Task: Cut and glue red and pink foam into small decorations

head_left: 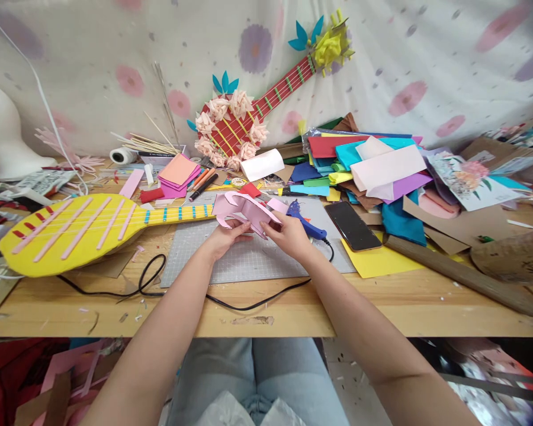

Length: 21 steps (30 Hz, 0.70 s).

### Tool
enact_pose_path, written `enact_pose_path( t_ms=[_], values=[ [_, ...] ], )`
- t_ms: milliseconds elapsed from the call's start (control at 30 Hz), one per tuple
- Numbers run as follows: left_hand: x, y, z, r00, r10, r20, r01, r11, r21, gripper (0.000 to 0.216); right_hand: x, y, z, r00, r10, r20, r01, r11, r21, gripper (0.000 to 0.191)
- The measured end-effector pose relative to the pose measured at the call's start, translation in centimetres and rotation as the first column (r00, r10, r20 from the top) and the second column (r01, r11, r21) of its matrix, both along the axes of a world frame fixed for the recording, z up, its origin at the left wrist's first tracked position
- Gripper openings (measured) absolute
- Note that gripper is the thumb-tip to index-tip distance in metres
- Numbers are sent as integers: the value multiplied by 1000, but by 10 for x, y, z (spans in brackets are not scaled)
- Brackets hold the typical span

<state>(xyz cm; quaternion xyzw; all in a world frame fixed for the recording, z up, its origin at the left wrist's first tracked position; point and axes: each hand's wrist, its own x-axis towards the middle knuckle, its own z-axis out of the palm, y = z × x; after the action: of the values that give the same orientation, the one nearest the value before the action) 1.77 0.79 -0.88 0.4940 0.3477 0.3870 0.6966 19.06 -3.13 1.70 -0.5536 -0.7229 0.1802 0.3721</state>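
A cut and folded piece of pink paper (247, 213) is held up between my two hands, with curved strips cut at its left end. My left hand (229, 235) grips its lower left part, the fingers partly hidden behind the paper. At the right edge, my right hand (289, 232) pinches it between thumb and fingers. Both hands are above a grey cutting mat (190, 260). Just behind my right hand lies a blue glue gun (310, 226). The neck of a yellow cardboard guitar (66, 236) with pink strips reaches in from the left, ending behind the pink paper.
A black phone (353, 226) lies on yellow paper to the right, near a wooden stick (462, 275). Coloured paper sheets (388, 168) are piled behind. A red flower-trimmed guitar (278, 89) leans at the back. The glue gun's black cord (257, 306) loops across the table front.
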Motion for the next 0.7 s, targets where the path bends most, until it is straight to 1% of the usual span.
enact_pose_path(
  t_ms=[100, 233, 400, 700],
  values=[
    [0, 0, 0, 1000, 5, 2, -5, 1000, -5, 28, -1, 0, 0, 1000, -9, -9, 10, 1000, 14, 19],
    [0, 0, 0, 1000, -26, -3, 26, 1000, 10, 28, -1, 1, -1, 1000, -9, -14, 10, 999, 34, 18],
    [0, 0, 1, 1000, -30, -5, 30, 999, 14, 28, 0, 1, 0, 1000, -11, -11, 11, 999, 36, 18],
    [-4, 1, 2, 996, -71, 45, 72, 997, -6, 25, 2, -1, -1, 999, 41, -21, -40, 998, 38, 19]
  ],
)
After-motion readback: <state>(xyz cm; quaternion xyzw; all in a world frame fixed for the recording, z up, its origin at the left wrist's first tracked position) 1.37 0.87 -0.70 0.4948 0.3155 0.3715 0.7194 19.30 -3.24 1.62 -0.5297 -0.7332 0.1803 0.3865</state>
